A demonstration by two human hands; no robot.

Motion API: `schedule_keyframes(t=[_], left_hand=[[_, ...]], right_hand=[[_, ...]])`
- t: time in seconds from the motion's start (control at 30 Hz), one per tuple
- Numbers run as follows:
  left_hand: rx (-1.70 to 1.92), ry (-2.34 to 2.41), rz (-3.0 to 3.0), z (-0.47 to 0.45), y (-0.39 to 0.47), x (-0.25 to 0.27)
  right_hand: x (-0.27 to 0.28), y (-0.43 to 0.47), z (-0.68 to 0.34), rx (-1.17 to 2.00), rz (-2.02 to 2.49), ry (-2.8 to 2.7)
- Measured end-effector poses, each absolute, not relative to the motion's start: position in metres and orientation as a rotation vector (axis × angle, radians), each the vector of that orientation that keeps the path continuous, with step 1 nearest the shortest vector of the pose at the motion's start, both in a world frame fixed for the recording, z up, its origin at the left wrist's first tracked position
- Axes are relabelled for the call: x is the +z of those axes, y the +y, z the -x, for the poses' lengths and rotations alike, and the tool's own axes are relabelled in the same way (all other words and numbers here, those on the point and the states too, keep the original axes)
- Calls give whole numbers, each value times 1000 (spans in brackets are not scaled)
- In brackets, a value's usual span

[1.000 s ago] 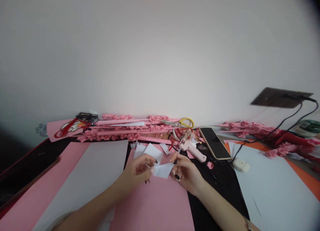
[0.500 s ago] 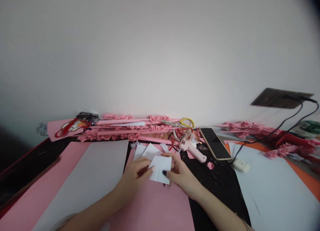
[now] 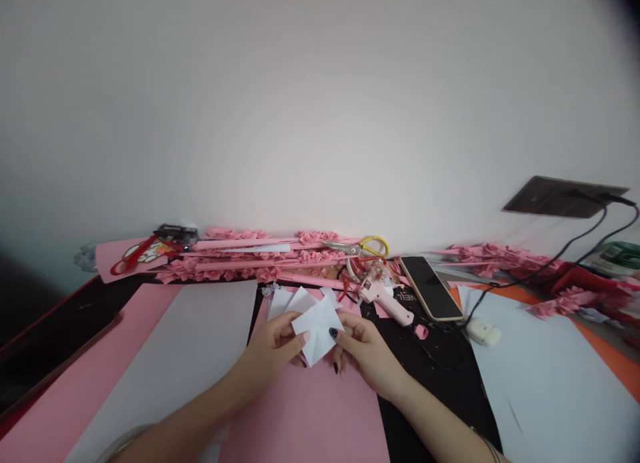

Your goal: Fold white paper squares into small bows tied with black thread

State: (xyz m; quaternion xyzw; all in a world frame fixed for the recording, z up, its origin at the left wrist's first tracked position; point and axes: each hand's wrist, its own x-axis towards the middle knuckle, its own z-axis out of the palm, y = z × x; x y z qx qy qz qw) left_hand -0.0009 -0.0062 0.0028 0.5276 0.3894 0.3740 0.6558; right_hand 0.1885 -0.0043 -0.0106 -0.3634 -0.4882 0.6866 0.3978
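Note:
A small white square of paper (image 3: pixel 318 329) with crease lines is held between both hands, turned so one corner points toward me. My left hand (image 3: pixel 275 346) pinches its left side, thumb on top and fingers beneath. On the right side, my right hand (image 3: pixel 363 349) grips it the same way, its dark-nailed thumb on the front. Just behind lie more white paper pieces (image 3: pixel 280 301), partly covered by the held square. Under the hands is a pink sheet (image 3: pixel 310 416).
A pink glue gun (image 3: pixel 385 299), a phone (image 3: pixel 431 289) and a white earbud case (image 3: pixel 483 331) lie to the right. Yellow-handled scissors (image 3: pixel 357 247) rest on pink paper flower stems (image 3: pixel 240 266) along the wall. Large white sheets (image 3: pixel 175 356) flank both sides. Cables (image 3: pixel 570 246) run from a wall socket.
The white paper square has been turned, from lying with its edges roughly level to standing on a corner. Both hands have shifted their grip to its left and right corners.

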Motion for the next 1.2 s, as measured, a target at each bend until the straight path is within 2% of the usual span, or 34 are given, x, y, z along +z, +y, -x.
schedule_keyframes(t=[0.47, 1.2], left_hand=[[838, 771, -946, 9, -2, 2], [795, 579, -655, 13, 1, 3]], right_hand=[[-5, -4, -191, 1976, 769, -1010], [0, -4, -199, 2107, 579, -743]])
